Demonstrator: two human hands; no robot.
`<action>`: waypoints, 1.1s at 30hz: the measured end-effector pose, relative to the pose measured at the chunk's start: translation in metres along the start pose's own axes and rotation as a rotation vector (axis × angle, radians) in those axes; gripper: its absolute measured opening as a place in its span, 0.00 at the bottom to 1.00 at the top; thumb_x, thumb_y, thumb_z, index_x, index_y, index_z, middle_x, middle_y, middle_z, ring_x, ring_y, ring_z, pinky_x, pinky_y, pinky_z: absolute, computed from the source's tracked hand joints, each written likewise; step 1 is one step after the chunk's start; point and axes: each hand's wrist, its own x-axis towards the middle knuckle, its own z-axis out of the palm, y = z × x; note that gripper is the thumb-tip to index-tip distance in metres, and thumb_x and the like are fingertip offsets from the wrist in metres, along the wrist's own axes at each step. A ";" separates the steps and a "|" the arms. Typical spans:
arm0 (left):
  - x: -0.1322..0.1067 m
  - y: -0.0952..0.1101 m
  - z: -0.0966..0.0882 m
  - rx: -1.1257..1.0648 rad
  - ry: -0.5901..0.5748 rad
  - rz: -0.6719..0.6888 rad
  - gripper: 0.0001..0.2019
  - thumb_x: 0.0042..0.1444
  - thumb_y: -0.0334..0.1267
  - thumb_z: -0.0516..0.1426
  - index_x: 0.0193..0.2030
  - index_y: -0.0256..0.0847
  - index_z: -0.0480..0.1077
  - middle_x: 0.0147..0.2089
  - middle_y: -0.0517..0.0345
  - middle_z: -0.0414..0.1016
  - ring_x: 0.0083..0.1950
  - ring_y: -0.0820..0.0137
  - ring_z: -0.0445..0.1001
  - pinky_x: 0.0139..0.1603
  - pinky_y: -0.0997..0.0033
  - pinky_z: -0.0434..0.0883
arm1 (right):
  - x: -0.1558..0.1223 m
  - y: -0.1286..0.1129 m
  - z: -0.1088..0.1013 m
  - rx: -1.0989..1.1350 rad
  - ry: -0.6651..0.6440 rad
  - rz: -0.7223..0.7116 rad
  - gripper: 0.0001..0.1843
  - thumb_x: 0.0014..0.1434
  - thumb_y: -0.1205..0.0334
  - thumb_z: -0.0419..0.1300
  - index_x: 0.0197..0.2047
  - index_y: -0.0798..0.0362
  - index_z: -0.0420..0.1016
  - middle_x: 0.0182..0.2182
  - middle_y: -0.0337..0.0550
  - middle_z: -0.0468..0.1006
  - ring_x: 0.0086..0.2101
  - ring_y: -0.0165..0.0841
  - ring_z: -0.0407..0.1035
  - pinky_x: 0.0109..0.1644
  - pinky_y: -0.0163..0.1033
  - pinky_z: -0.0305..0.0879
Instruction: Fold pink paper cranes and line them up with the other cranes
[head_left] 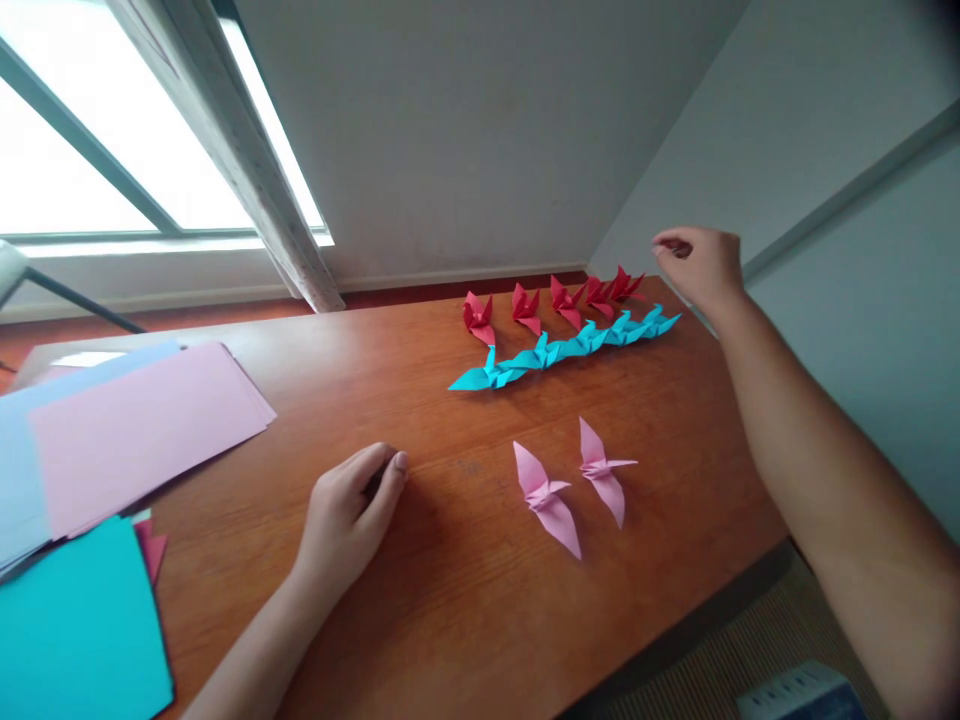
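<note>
My left hand (352, 512) rests on the wooden table, its fingers curled and the thumb against the index finger, with nothing visible in it. Raised over the table's far right corner is my right hand (703, 265), also curled closed, and I see nothing in its grip. Below it runs a row of several turquoise paper cranes (546, 352), set close together. Behind them stand several red paper cranes (566, 300), spaced apart. Two pink paper cranes lie nearer to me: one (541, 495) to the right of my left hand, the other (596, 468) beside it.
Pink paper sheets (150, 430) overlap light blue sheets (26, 480) at the table's left. In front lies turquoise paper (79, 630), with red paper (154, 548) peeking out. A curtain (225, 130) hangs by the window. The wooden table (420, 600) ends at a wall on the right.
</note>
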 end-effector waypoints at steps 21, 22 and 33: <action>0.003 0.001 0.006 0.040 0.060 0.044 0.18 0.65 0.47 0.49 0.25 0.43 0.60 0.23 0.63 0.61 0.27 0.72 0.59 0.31 0.70 0.55 | -0.241 -0.135 -0.078 0.184 -0.398 -0.426 0.07 0.69 0.65 0.59 0.42 0.50 0.79 0.39 0.43 0.84 0.41 0.37 0.78 0.47 0.42 0.71; 0.004 0.001 0.006 0.038 0.063 0.046 0.18 0.65 0.47 0.49 0.25 0.43 0.60 0.23 0.63 0.61 0.27 0.72 0.59 0.31 0.70 0.55 | -0.245 -0.139 -0.078 0.171 -0.392 -0.429 0.07 0.69 0.65 0.59 0.42 0.50 0.79 0.40 0.43 0.84 0.42 0.38 0.78 0.47 0.43 0.71; 0.004 0.001 0.005 0.029 0.075 0.049 0.18 0.65 0.47 0.48 0.25 0.44 0.58 0.22 0.63 0.61 0.27 0.72 0.59 0.32 0.71 0.56 | -0.256 -0.158 -0.070 0.068 -0.391 -0.440 0.08 0.69 0.64 0.59 0.44 0.47 0.80 0.48 0.46 0.84 0.51 0.44 0.78 0.52 0.48 0.76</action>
